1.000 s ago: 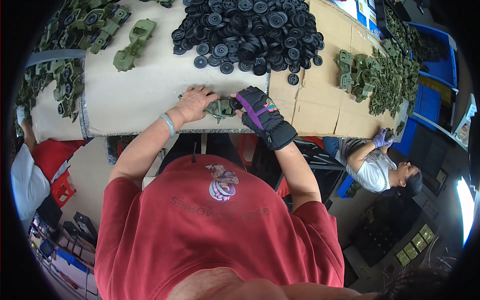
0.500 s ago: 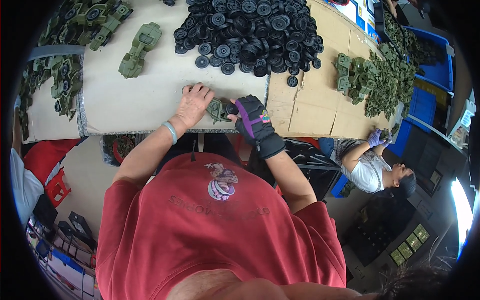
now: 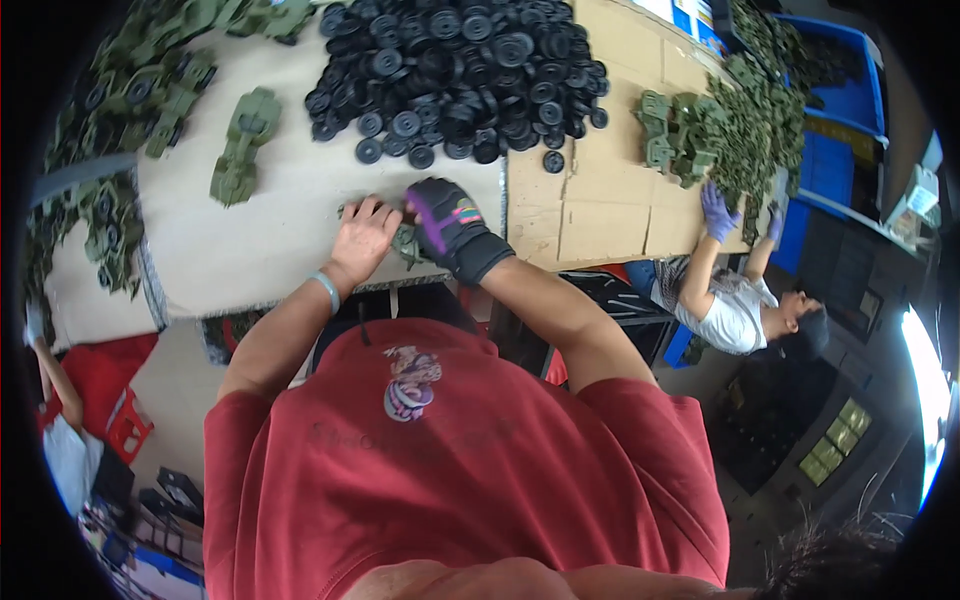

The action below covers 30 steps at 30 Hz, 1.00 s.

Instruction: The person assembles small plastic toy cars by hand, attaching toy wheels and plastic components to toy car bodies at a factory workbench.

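Observation:
A small olive-green toy vehicle (image 3: 407,243) lies on the cardboard-covered table between my two hands, mostly covered by them. My bare left hand (image 3: 362,240) is closed round its left side, fingers bent over the top. On its right side, my right hand (image 3: 450,228), in a black and purple glove with fingertips hidden, is closed against the body. Whether a wheel is under the glove is hidden. Beyond my hands lies a large heap of black toy wheels (image 3: 450,80). Another olive-green toy vehicle (image 3: 243,145) rests on the table to the left of the heap.
Several toy vehicles (image 3: 140,90) are piled at the far left. To the right are more green vehicles (image 3: 675,135) and a mound of small green parts (image 3: 755,130). A co-worker's purple-gloved hand (image 3: 718,212) reaches that mound. Blue crates (image 3: 845,75) stand beyond it.
My right hand has moved left over the vehicle, covering the black wheel it held against it. The view has shifted a little. The co-worker's hands have parted, one reaching to the green parts.

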Each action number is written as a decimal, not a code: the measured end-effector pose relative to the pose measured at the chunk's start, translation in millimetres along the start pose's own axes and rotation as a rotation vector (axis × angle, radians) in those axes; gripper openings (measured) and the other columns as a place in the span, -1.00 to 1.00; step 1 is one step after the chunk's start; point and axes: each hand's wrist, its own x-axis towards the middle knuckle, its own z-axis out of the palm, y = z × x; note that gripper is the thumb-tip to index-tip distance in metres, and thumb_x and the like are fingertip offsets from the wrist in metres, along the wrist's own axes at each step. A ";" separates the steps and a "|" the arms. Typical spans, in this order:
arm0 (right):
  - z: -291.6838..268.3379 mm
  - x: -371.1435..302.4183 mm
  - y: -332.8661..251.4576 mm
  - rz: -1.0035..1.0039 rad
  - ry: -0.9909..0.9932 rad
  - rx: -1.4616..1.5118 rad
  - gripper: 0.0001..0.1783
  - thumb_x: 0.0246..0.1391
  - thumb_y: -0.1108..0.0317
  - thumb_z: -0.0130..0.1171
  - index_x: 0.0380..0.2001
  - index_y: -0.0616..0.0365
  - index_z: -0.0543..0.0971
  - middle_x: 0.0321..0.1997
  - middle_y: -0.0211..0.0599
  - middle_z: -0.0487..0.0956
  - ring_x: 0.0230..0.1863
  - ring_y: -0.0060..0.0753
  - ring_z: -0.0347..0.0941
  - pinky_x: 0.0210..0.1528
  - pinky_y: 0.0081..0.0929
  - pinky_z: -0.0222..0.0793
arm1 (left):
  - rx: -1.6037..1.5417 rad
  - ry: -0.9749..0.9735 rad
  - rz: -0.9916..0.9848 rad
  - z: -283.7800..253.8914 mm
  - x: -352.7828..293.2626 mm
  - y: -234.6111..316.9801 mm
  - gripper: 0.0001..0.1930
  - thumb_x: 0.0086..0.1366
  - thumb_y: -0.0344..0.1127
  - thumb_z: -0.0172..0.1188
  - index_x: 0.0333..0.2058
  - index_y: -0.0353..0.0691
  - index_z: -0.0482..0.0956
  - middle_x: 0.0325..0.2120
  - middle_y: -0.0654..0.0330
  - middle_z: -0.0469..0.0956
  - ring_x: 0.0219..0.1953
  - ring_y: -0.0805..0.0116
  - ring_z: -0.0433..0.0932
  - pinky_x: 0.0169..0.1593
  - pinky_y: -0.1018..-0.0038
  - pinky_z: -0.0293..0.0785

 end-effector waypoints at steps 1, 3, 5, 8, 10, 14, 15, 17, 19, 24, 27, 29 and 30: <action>-10.1 6.0 -10.2 -0.156 -0.077 -0.144 -0.71 0.03 0.32 0.29 -0.15 0.15 0.65 -0.17 0.02 0.68 -0.08 0.17 0.62 -0.01 0.07 0.51 | 0.015 0.044 -0.004 5.6 -4.4 -1.6 -0.73 0.16 -0.35 0.28 -0.13 -0.11 0.57 -0.10 0.21 0.64 0.17 0.11 0.53 0.14 0.10 0.43; -15.1 8.6 -14.4 -0.172 -0.073 -0.117 -0.71 0.04 0.28 0.29 -0.16 0.12 0.66 -0.19 0.01 0.68 -0.06 0.15 0.61 0.01 0.08 0.50 | 0.032 0.069 0.011 14.3 -5.2 -4.8 -0.76 0.19 -0.33 0.26 -0.14 -0.11 0.57 -0.11 0.21 0.64 0.18 0.11 0.53 0.15 0.10 0.43; -5.6 5.7 -9.7 -0.145 -0.019 -0.078 -0.72 0.04 0.28 0.29 -0.17 0.13 0.65 -0.21 0.01 0.68 -0.08 0.16 0.62 -0.01 0.07 0.50 | 0.041 0.066 0.024 15.3 -1.1 -4.7 -0.81 0.26 -0.28 0.22 -0.15 -0.11 0.58 -0.12 0.20 0.65 0.21 0.09 0.53 0.16 0.09 0.43; 9.0 1.6 -3.8 0.351 0.087 -0.027 -0.70 0.08 0.16 0.31 -0.20 0.12 0.65 -0.22 0.02 0.69 -0.10 0.18 0.63 0.00 0.01 0.54 | 0.017 0.051 0.019 13.3 -0.8 -4.8 -0.81 0.27 -0.29 0.21 -0.15 -0.11 0.57 -0.10 0.21 0.64 0.22 0.09 0.53 0.17 0.09 0.43; 0.7 3.1 -6.0 0.219 0.039 -0.051 -0.73 0.07 0.19 0.32 -0.22 0.11 0.65 -0.23 0.01 0.68 -0.11 0.20 0.62 0.00 0.02 0.53 | 0.030 0.047 0.013 15.2 -0.9 -4.1 -0.80 0.27 -0.29 0.21 -0.14 -0.11 0.57 -0.09 0.20 0.64 0.23 0.08 0.53 0.17 0.09 0.44; -10.3 13.7 -0.1 -0.120 -0.097 -0.132 -0.61 -0.01 0.15 0.39 -0.15 0.13 0.64 -0.18 -0.02 0.68 -0.07 0.15 0.62 -0.01 0.04 0.52 | 0.038 0.065 0.023 16.2 0.0 -4.3 -0.77 0.28 -0.30 0.19 -0.10 -0.12 0.58 -0.08 0.20 0.64 0.24 0.09 0.52 0.17 0.12 0.44; -9.4 10.5 1.7 -0.100 -0.087 -0.118 -0.59 -0.02 0.20 0.38 -0.11 0.17 0.63 -0.16 -0.02 0.67 -0.07 0.14 0.61 0.01 0.05 0.50 | 0.043 0.067 0.022 16.5 2.8 -6.3 -0.77 0.28 -0.30 0.19 -0.10 -0.12 0.58 -0.08 0.20 0.64 0.24 0.09 0.52 0.17 0.12 0.44; 7.1 -0.5 7.9 -0.050 0.049 -0.025 -0.59 -0.02 0.22 0.37 -0.11 0.19 0.62 -0.18 -0.01 0.66 -0.09 0.13 0.60 0.01 0.05 0.49 | -0.076 -0.105 -0.008 10.6 6.4 -9.8 -0.74 0.24 -0.31 0.22 -0.08 -0.10 0.58 0.04 0.18 0.61 0.33 0.05 0.45 0.24 0.00 0.41; 23.2 -22.7 9.9 -0.022 0.315 0.096 -0.62 0.00 0.37 0.30 -0.08 0.23 0.57 -0.20 0.00 0.61 -0.13 0.07 0.58 -0.04 -0.02 0.49 | 0.011 -0.108 0.041 -4.7 8.3 -6.3 -0.70 0.22 -0.33 0.24 -0.04 -0.06 0.59 0.15 0.16 0.56 0.41 0.02 0.38 0.32 -0.13 0.33; 19.3 -74.8 34.9 0.356 0.574 0.164 -0.42 0.23 0.12 0.45 0.16 0.23 0.51 0.00 -0.04 0.58 -0.03 -0.01 0.54 0.02 -0.12 0.50 | 0.204 -0.034 -0.072 -16.7 2.4 -9.3 -0.13 0.15 -0.52 0.26 0.46 0.23 0.37 0.57 0.09 0.12 0.63 -0.11 0.00 0.48 -0.55 -0.12; -51.4 -68.8 108.4 0.541 0.779 -0.180 -0.40 0.15 0.09 0.51 0.06 0.28 0.54 -0.03 0.10 0.59 0.02 0.21 0.54 0.06 0.02 0.48 | -0.011 0.069 -0.328 -29.5 -5.5 1.4 0.03 0.12 -0.50 0.37 0.57 0.03 0.13 0.58 -0.01 0.02 0.62 -0.21 -0.03 0.56 -0.33 -0.08; -85.6 -68.4 137.8 0.633 0.736 -0.336 -0.45 0.08 0.10 0.53 -0.05 0.26 0.57 -0.11 0.15 0.61 0.01 0.31 0.54 0.07 0.09 0.47 | -0.302 0.212 -0.533 -21.6 -9.7 15.8 0.05 0.14 -0.45 0.43 0.58 -0.11 0.08 0.56 -0.09 0.03 0.60 -0.24 -0.01 0.59 -0.20 -0.05; -88.7 -66.6 149.8 0.605 0.754 -0.394 -0.51 0.05 0.12 0.53 -0.12 0.23 0.59 -0.18 0.15 0.63 -0.03 0.35 0.54 0.06 0.13 0.46 | -0.568 0.324 -0.678 -2.6 -11.3 26.3 0.09 0.14 -0.36 0.50 0.57 -0.23 0.02 0.52 -0.17 0.05 0.57 -0.24 0.03 0.60 -0.09 -0.03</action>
